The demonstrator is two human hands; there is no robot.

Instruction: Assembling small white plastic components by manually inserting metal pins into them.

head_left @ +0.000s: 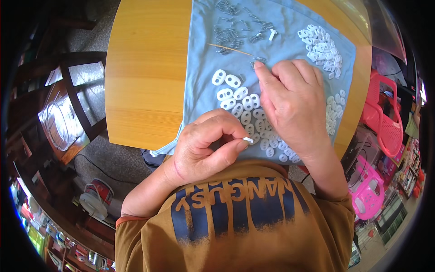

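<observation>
On the wooden table, a blue cloth holds white plastic pieces.

Home workshop — wooden table, plastic chairs

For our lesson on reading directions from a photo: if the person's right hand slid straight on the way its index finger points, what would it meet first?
The right hand points up-left across the blue cloth. Its fingertip sits by a small metal spring; just beyond comes the thin wooden stick, then the spring pile. Depth is hard to judge.
</observation>
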